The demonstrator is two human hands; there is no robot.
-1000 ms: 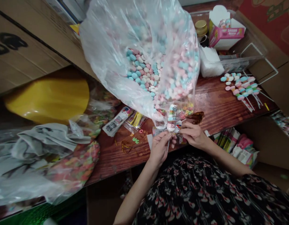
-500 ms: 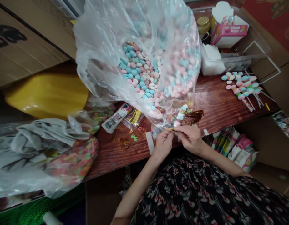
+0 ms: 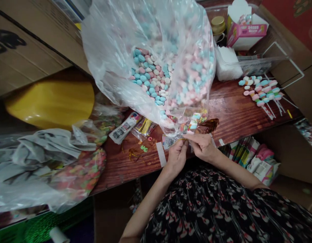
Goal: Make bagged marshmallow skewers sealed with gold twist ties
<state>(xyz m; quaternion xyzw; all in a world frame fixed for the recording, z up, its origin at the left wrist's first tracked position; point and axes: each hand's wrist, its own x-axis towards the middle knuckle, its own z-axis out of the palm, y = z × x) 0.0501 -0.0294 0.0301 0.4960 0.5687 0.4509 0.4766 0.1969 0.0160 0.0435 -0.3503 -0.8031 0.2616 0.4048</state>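
Beyond fingers (image 3: 194, 137), candy stack (image 3: 193, 122) (aslant, away)

Candy stick (image 3: 194, 121) in front of a candy bag (image 3: 105, 64) on the tabletop (image 3: 130, 167), tub (image 3: 274, 63) at right, cloth (image 3: 51, 145) at left

Shows streaked reddish-brown on the table (image 3: 135, 168). Mixes pale blue, pink and white in candies (image 3: 151, 74) toward the back edge; adds green in candy sticks (image 3: 263, 90) near the right edge. Has gold on a tie (image 3: 181, 138), pink-and-white motifs on a black garment (image 3: 196, 202), by the front edge.
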